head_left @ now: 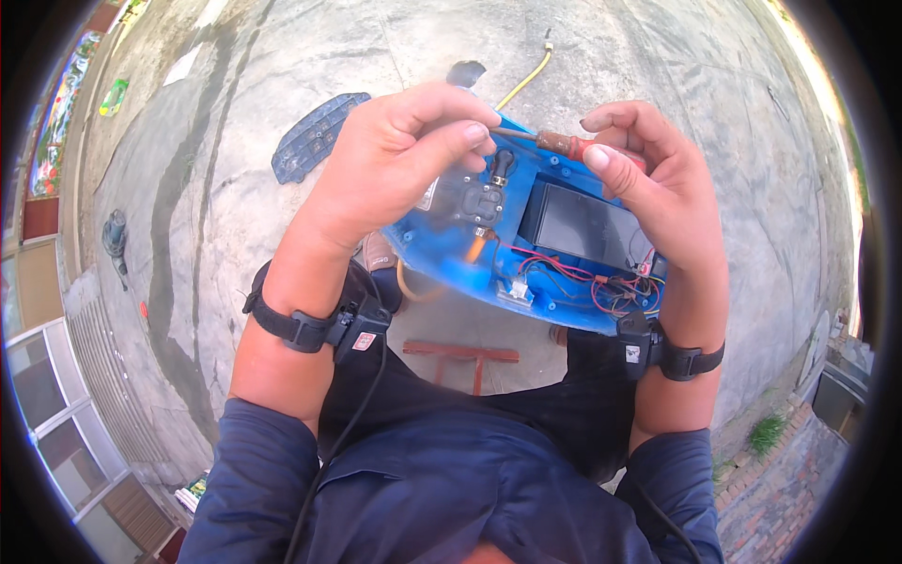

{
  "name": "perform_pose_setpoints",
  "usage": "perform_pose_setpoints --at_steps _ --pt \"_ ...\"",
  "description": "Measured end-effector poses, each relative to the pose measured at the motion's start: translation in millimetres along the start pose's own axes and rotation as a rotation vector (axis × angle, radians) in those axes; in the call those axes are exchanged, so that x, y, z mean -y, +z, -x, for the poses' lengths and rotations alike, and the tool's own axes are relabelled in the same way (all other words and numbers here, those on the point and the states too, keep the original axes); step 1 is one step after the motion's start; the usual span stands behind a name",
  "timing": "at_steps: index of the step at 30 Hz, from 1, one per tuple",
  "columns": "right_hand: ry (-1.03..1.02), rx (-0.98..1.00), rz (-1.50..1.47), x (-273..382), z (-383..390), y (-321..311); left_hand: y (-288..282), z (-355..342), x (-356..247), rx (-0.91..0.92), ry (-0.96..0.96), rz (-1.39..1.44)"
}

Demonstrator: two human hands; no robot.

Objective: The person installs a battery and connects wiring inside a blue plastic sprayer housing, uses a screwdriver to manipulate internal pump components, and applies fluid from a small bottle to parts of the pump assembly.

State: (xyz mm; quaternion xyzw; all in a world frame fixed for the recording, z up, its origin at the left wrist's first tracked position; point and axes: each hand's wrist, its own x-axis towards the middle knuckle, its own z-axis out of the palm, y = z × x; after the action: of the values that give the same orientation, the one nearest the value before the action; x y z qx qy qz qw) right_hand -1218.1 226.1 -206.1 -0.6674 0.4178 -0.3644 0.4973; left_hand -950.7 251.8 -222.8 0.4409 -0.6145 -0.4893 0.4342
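My right hand (648, 179) grips the red handle of a screwdriver (556, 141), its shaft pointing left. My left hand (409, 160) has thumb and fingers pinched at the shaft's tip; what they hold is hidden. Beneath both hands lies an open blue plastic housing (432, 254). In it are a black pump (480, 201) with fittings and an orange hose, a dark rectangular battery (583, 226) in a recess, and tangled red and black wires (611, 293) with connectors.
A dark moulded panel (315, 136), a yellow hose (526, 80) and a grey power tool (116, 240) lie on the concrete ground (235, 141). A red metal frame (460, 352) is between my legs. Windowed panels stand at far left, brick edging (780, 470) at lower right.
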Motion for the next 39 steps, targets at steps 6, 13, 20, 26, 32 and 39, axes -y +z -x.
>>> perform_pose_setpoints --at_steps 6,13,20,26,32,39 --pt "-0.005 -0.048 -0.303 -6 -7 0 6 -3 14 0.071 -0.019 -0.122" --pt "0.053 -0.098 -0.013 -2 -3 -2 5 -5 10 0.102 -0.103 -0.248" --pt "0.098 -0.11 0.013 -3 4 -24 5 0 14 0.151 -0.09 -0.534" --pt "0.06 -0.157 0.243 -11 12 -32 11 -2 13 0.259 0.137 -0.784" --pt "-0.095 -0.138 0.466 -13 13 -16 16 -3 15 0.287 0.058 -0.85" --pt "-0.115 -0.176 0.559 -28 16 -2 15 -6 18 0.279 -0.138 -0.729"
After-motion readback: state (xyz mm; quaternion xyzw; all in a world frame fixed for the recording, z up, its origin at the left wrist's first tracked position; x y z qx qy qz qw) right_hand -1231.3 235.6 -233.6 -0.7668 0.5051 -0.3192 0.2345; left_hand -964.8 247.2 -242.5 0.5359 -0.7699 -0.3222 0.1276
